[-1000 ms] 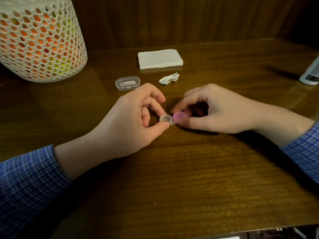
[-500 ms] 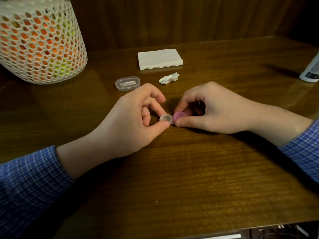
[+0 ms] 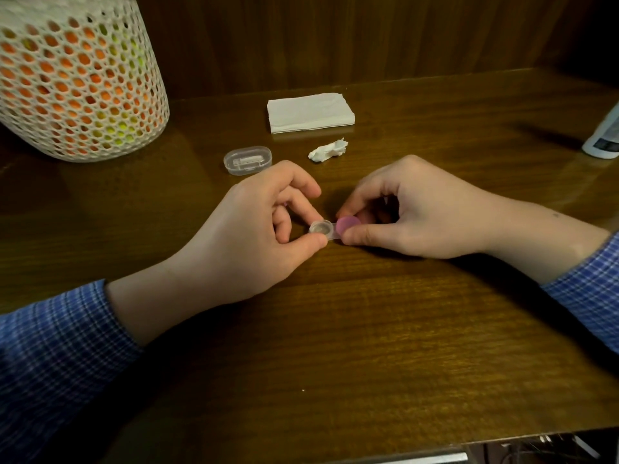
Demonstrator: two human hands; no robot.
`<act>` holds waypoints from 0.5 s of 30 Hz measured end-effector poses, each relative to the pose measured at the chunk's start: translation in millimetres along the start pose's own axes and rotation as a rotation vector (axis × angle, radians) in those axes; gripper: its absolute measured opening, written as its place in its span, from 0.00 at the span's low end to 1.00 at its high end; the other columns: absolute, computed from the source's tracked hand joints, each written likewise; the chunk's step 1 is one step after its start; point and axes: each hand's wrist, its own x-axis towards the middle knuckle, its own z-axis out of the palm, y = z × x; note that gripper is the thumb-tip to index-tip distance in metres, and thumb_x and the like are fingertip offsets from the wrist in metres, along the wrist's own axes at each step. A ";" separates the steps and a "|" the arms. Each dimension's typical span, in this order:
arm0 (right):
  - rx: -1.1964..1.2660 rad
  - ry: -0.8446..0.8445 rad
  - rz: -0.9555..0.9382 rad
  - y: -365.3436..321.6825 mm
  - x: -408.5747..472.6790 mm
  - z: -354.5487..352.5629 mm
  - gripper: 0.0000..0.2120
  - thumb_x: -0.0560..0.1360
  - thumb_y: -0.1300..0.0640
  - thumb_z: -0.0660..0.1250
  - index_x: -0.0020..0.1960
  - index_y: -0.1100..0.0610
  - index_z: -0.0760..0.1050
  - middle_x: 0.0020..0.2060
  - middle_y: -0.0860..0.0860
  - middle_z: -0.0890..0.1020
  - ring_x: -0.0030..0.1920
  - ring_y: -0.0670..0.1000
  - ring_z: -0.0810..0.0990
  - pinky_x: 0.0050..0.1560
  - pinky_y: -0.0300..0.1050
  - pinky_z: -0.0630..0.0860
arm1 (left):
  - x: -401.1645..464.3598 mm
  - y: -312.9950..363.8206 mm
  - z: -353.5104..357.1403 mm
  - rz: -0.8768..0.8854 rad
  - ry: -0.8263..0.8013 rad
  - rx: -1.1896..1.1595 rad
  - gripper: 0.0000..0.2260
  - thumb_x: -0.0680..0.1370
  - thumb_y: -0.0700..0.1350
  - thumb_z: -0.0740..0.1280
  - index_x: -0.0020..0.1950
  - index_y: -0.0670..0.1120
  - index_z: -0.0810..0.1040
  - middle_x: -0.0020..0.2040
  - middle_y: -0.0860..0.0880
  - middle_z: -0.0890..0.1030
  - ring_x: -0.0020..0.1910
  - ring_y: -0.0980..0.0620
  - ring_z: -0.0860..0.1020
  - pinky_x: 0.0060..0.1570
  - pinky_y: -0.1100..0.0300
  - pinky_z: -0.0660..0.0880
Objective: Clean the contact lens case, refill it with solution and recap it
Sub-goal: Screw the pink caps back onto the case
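A small clear contact lens case [image 3: 321, 228] lies on the wooden table [image 3: 335, 329] between my hands. Its left well is uncovered and shows a clear rim. My left hand [image 3: 254, 236] pinches that left well between thumb and forefinger. A pink cap [image 3: 347, 224] sits on the right well, and my right hand [image 3: 415, 209] grips it with thumb and fingertips. The white solution bottle [image 3: 604, 135] stands at the far right edge, partly cut off by the frame.
A folded stack of white tissues [image 3: 310, 112] lies at the back centre. A crumpled tissue scrap [image 3: 328, 151] and a small clear oval box [image 3: 248, 160] lie just behind my hands. A white mesh basket [image 3: 77, 78] stands at back left.
My right hand's fingers have shifted slightly around the pink cap. The left hand keeps its pinch on the case. The case stays in the same spot.
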 end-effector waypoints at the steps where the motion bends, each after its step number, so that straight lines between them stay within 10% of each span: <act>1: -0.011 0.017 0.001 -0.1 0.0 1.1 0.14 0.72 0.41 0.71 0.51 0.47 0.86 0.40 0.44 0.86 0.40 0.45 0.82 0.37 0.37 0.77 | 0.1 0.2 -0.3 -0.001 0.000 -0.001 0.19 0.73 0.44 0.77 0.61 0.46 0.77 0.45 0.55 0.85 0.30 0.51 0.78 0.29 0.68 0.74; 8: -0.048 0.101 0.042 -0.2 1.9 6.5 0.19 0.66 0.31 0.70 0.43 0.46 0.83 0.34 0.44 0.83 0.38 0.42 0.81 0.33 0.35 0.76 | 0.8 0.7 -0.7 0.001 -0.004 0.024 0.20 0.73 0.44 0.77 0.63 0.46 0.77 0.46 0.56 0.85 0.30 0.52 0.79 0.29 0.67 0.74; 15: 0.051 -0.024 0.007 2.0 0.1 -2.2 0.12 0.75 0.46 0.72 0.56 0.48 0.85 0.41 0.45 0.86 0.39 0.48 0.83 0.37 0.44 0.79 | 0.1 -0.1 -0.9 -0.003 -0.009 -0.006 0.20 0.73 0.44 0.77 0.63 0.46 0.77 0.46 0.56 0.85 0.30 0.51 0.79 0.30 0.67 0.75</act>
